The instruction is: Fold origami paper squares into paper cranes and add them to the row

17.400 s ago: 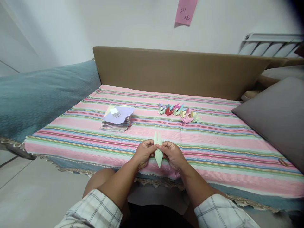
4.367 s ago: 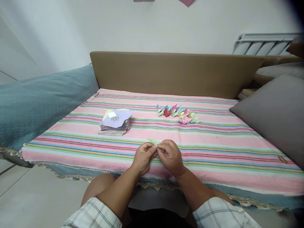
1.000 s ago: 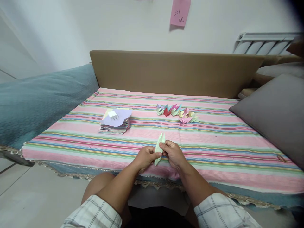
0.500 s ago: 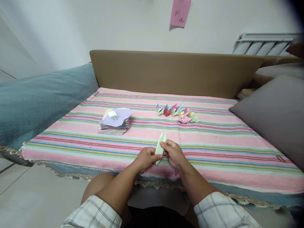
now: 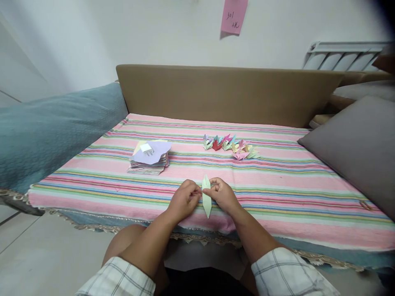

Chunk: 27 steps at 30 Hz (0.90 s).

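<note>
A narrow, pale green folded paper piece (image 5: 206, 197) stands upright between my two hands, just above the near edge of the striped cloth (image 5: 277, 193). My left hand (image 5: 182, 200) pinches its left side with curled fingers. My right hand (image 5: 221, 194) pinches its right side near the top. The lower point of the paper hangs free below my fingers.
A stack of coloured paper squares (image 5: 149, 158) with a small white object on top lies at the left. A row of several folded paper cranes (image 5: 231, 147) lies behind my hands. A grey cushion (image 5: 354, 144) stands at the right, a teal blanket (image 5: 55, 127) at the left.
The green paper piece has turned from a tilt to upright, and both hands have moved slightly further from me with it. My left fingers now pinch its edge higher up.
</note>
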### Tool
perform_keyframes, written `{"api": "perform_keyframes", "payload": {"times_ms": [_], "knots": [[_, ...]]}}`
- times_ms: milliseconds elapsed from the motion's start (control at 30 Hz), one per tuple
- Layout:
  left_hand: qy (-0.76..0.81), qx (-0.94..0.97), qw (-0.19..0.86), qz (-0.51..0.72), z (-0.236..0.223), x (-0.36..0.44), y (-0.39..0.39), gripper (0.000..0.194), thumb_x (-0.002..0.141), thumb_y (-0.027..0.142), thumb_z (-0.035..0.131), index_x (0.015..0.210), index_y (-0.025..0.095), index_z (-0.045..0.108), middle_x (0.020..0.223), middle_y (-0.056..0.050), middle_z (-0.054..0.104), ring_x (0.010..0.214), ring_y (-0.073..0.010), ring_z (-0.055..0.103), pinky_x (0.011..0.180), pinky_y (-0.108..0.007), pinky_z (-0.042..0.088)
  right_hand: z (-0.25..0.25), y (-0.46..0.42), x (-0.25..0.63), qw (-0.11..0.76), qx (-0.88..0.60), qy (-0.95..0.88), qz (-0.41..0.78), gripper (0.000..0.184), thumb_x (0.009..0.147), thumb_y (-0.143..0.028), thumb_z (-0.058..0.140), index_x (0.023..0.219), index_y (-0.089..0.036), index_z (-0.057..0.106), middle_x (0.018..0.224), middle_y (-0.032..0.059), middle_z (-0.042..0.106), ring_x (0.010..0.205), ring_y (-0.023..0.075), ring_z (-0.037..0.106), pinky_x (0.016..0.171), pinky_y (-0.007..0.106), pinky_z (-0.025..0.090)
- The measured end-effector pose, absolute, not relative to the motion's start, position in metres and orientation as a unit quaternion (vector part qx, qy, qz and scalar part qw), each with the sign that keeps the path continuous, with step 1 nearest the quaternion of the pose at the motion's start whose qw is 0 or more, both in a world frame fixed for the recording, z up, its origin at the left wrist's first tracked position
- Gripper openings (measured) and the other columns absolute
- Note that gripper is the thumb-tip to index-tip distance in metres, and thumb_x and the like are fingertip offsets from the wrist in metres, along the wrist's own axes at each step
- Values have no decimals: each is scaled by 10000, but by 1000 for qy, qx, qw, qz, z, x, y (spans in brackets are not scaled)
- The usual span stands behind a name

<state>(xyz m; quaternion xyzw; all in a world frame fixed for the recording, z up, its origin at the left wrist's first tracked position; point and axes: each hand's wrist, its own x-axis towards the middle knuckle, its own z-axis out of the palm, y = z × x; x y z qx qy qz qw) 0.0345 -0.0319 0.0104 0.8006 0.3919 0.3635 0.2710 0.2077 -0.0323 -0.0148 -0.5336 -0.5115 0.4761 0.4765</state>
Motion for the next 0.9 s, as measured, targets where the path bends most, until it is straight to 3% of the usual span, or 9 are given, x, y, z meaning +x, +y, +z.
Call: {"api": "perform_keyframes", "payload": {"times_ms": [67,167,300,400,567,733,900], "knots": [[344,835,235,360,1,38,-30,115,785,125,451,802,183,549,853,-52,538,857,-180,503,759,-292,416,-17,-34,205,438,-578,-565,393,318,619,-364,730,786,-233,494,495,-91,473,452,104,408,459,229,266],[348,864,214,293,-10,43,-29,148,793,102,408,829,184,526,861,-51,527,836,-179,500,735,-293,423,-18,-37,205,375,-618,-643,253,222,679,-339,678,670,-227,487,569,-50,504,524,122,436,496,245,288],[363,880,195,236,-15,43,-29,159,824,128,396,873,192,533,888,-44,520,829,-172,505,717,-281,425,-19,-38,216,366,-547,-741,133,59,749,-265,632,751,-216,600,871,52,607,837,191,534,700,297,410],[357,885,195,227,-13,40,-27,201,794,96,419,920,198,537,922,-40,523,869,-167,508,749,-275,430,-19,-40,228,336,-449,-821,107,131,825,-186,538,867,-230,654,1022,58,641,958,200,531,836,353,407],[324,897,214,212,-9,34,-22,267,746,83,489,970,195,583,928,-41,530,902,-172,511,792,-283,441,-17,-47,238,276,-397,-868,115,298,804,-116,503,1032,-246,644,1083,30,653,970,191,555,861,368,427],[290,899,244,217,-6,30,-19,300,762,114,537,1018,235,636,924,-33,539,931,-162,525,839,-278,443,-16,-48,240,268,-397,-868,129,257,812,-162,523,1018,-246,652,1104,36,655,1012,197,564,877,379,435],[288,912,203,208,-5,29,-21,310,787,167,522,1070,228,636,934,-46,529,921,-162,535,823,-268,450,-22,-46,239,294,-397,-862,114,194,857,-205,493,946,-238,662,1048,41,679,970,191,590,848,378,445]]}}
